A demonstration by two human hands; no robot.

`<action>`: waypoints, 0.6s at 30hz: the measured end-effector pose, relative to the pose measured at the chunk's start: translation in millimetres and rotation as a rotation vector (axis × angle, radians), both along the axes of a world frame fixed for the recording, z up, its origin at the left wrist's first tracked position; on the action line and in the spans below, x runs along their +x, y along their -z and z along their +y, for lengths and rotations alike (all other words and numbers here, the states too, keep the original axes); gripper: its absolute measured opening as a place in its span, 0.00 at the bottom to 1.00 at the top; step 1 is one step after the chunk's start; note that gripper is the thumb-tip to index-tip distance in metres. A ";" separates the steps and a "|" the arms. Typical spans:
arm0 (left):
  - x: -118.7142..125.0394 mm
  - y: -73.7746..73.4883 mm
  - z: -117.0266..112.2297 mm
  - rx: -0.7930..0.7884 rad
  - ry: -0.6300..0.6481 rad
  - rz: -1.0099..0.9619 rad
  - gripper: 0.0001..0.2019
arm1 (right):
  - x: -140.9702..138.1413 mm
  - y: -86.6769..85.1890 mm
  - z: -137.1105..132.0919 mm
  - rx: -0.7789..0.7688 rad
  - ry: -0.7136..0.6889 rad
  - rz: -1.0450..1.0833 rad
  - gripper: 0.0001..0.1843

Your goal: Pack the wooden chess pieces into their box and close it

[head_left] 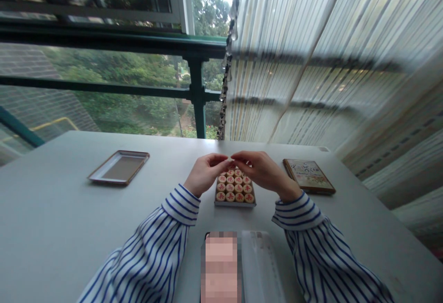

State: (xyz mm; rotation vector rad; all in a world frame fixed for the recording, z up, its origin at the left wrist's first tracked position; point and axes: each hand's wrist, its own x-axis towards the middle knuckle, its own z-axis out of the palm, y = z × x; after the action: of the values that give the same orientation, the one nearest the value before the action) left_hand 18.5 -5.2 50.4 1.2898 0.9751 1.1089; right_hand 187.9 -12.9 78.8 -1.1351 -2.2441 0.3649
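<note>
A small open box (235, 203) of round wooden Chinese chess pieces (234, 188) with red characters lies on the white table in front of me. Both my hands hover just above its far end. My left hand (205, 173) and my right hand (261, 170) meet fingertip to fingertip, each pinched. Together they seem to hold one small pale piece (230, 158), though it is too small to see clearly. Blue-and-white striped sleeves cover both my forearms.
An empty brown-rimmed tray (119, 168) lies at the left. A printed box lid (308, 175) lies at the right. A phone (220, 266) and a clear plastic case (261, 266) sit near me. Windows and vertical blinds stand behind the white table (69, 229).
</note>
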 end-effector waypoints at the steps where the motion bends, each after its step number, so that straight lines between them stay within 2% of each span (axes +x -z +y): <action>1: -0.2 0.7 0.4 -0.008 -0.003 -0.003 0.16 | 0.5 0.1 0.2 0.001 0.005 0.004 0.13; 6: 0.3 2.2 0.7 -0.061 -0.023 -0.059 0.16 | 1.1 -1.8 -1.0 0.018 -0.016 0.018 0.13; 13: 6.3 -2.5 -5.0 -0.195 -0.035 -0.202 0.13 | -1.8 -1.5 -1.6 0.043 -0.037 -0.025 0.12; 18: 7.6 -2.2 -5.5 -0.192 -0.036 -0.189 0.13 | -0.7 0.3 0.0 0.064 -0.020 -0.054 0.11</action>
State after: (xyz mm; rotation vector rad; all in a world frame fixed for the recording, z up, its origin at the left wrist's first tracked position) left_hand 26.1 -10.7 52.7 0.9981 0.9414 1.1142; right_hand 187.1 -12.8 78.5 -1.1024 -2.2987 0.2718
